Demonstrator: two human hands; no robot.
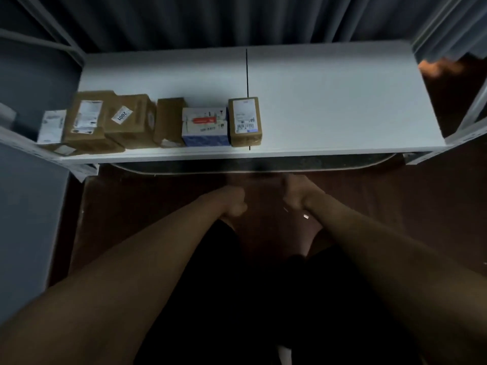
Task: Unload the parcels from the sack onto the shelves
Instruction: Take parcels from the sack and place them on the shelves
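A white shelf (329, 101) runs across the view in front of a dark pleated curtain (237, 19), and a row of parcels sits along its front edge, all on the left half. At the front left corner a flat white-labelled packet (51, 126) leans against a brown box with a white label (85, 122). Touching that box on its right is a brown box marked 2001 (130, 119), then a plain brown box (168, 122), then a white and blue box (205, 126). Just beside it, at the dark seam in the middle of the shelf, stands a small brown box with a barcode label (245, 121). The right half of the shelf is bare white board.

Below the front edge, over a dark brown floor (421, 193), both bare forearms reach forward. The left hand (234, 204) has its fingers curled into a fist; whether it grips anything I cannot tell in the dimness. The right hand (296, 196) is also curled, knuckles up, and what it holds, if anything, is hidden in shadow. The sack cannot be made out in the dark area under the hands. All the parcels lie on the shelf, well apart from the fingers of both hands.
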